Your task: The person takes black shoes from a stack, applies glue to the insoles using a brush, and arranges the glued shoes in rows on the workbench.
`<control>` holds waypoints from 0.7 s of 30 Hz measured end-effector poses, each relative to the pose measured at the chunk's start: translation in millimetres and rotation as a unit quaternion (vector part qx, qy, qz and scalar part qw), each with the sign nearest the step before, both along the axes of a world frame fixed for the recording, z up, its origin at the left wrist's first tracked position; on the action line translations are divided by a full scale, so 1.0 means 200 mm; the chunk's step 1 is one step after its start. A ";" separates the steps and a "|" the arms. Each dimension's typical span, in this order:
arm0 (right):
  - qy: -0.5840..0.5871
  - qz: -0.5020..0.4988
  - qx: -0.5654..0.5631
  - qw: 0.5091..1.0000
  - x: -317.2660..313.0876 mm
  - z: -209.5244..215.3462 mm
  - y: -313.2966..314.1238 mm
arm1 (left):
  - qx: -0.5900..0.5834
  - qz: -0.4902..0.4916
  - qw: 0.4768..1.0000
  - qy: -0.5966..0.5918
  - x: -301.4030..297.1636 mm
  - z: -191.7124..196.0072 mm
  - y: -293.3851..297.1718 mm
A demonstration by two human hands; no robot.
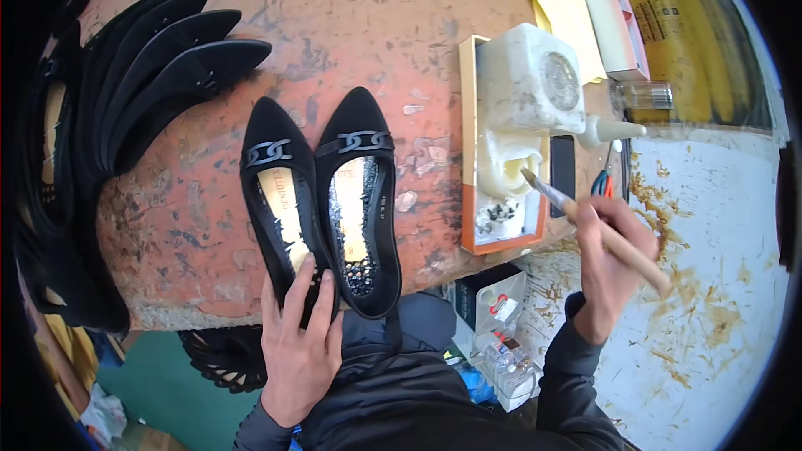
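Note:
Side by side on the worn reddish bench lie two black pointed flat shoes, a left one (pixel 269 138) and a right one (pixel 357 121), each with a dark chain-link trim and a pale gold insole. My left hand (pixel 299 342) grips the left shoe at its heel, fingertips reaching inside over the insole. In my right hand (pixel 614 246) is a brush (pixel 622 250) with a wooden handle, held between thumb and fingers. Its tip dips into the mouth of a white, glue-smeared container (pixel 510 169), which lies in an orange-edged box (pixel 501 242).
More black pointed shoes (pixel 180 67) stand nested in a row at the left. Right of the box are a dark phone (pixel 563 165), a white nozzle bottle (pixel 606 129), a glass jar (pixel 647 96) and yellow paper (pixel 560 8). Below the bench edge sits a clear plastic bin (pixel 510 367).

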State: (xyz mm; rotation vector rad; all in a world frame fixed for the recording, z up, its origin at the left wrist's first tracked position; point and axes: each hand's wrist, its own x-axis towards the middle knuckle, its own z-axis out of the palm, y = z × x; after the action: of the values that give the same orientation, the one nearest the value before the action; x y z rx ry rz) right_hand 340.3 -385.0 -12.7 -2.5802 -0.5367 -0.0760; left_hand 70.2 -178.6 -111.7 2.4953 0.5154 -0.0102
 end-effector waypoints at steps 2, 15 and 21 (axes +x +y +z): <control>0.005 0.016 0.037 0.999 0.10 -0.14 -0.03 | -0.020 -0.008 1.000 -0.016 0.05 -0.01 -0.02; -0.115 0.175 -0.022 0.978 -0.04 -0.03 -0.07 | -0.106 0.065 0.991 -0.044 0.00 0.02 -0.02; -0.068 0.185 -0.072 0.978 -0.04 0.01 -0.02 | -0.152 0.105 0.981 -0.062 -0.04 0.01 0.02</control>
State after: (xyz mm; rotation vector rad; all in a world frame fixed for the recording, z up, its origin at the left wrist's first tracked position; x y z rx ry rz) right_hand 331.5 -388.7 -11.5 -2.5776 -1.1005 -0.0901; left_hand 62.7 -174.2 -110.2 2.1190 0.6679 0.1374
